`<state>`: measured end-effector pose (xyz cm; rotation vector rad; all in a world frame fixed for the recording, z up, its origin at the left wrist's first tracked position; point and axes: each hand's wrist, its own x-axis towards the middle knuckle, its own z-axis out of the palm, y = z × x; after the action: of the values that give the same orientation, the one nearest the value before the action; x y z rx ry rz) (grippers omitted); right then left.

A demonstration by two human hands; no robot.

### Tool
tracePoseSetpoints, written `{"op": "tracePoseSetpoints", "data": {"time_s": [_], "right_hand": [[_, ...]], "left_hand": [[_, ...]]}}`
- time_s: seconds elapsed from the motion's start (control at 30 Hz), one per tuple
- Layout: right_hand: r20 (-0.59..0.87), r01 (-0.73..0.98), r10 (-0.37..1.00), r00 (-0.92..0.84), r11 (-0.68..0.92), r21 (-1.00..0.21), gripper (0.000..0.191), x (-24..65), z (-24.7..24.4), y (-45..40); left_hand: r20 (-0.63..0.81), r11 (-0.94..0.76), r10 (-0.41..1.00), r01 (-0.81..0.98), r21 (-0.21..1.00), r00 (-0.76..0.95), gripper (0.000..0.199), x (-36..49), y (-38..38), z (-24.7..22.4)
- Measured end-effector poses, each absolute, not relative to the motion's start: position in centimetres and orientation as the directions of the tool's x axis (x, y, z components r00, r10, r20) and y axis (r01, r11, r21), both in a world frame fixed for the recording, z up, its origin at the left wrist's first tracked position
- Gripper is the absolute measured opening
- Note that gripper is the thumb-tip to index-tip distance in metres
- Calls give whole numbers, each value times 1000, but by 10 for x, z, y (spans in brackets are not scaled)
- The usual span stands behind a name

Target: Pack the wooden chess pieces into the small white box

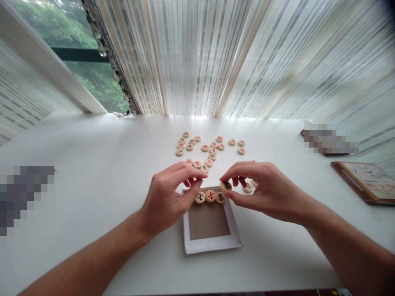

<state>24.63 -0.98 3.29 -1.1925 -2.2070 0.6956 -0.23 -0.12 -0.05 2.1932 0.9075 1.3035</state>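
Observation:
A shallow white box with a brown bottom lies on the table. Along its far edge sit round wooden pieces: one with a black mark, one with a red mark and another black-marked one. My right hand pinches a black-marked wooden piece between thumb and forefinger, over the box's far right corner. At the far left corner is my left hand, thumb and forefinger bent close to each other beside the row; whether a piece is between them is hidden.
Many loose round pieces with red or black marks are scattered beyond the box. A few more lie behind my right hand. A book-like box rests at the right. Striped curtains hang behind the white table.

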Motion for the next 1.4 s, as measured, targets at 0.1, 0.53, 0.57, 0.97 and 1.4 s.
{"op": "tracePoseSetpoints", "data": {"time_s": [0.1, 0.53, 0.57, 0.97, 1.4], "right_hand": [[208, 595, 852, -480, 491, -637, 15, 249, 21, -15], [212, 590, 823, -528, 534, -605, 15, 247, 5, -23], [213, 589, 820, -531, 538, -603, 16, 247, 4, -23], [203, 598, 827, -525, 527, -604, 9, 245, 4, -26], [266, 566, 806, -529, 569, -596, 11, 241, 10, -31]], "left_hand": [[617, -705, 708, 296, 645, 342, 19, 0, -1, -1], [582, -685, 728, 335, 647, 363, 17, -1, 1, -1], [579, -683, 730, 342, 646, 363, 17, -1, 1, 0], [479, -827, 557, 400, 396, 679, 35, 7, -16, -4], [412, -784, 610, 442, 435, 677, 28, 0, -14, -3]]}}
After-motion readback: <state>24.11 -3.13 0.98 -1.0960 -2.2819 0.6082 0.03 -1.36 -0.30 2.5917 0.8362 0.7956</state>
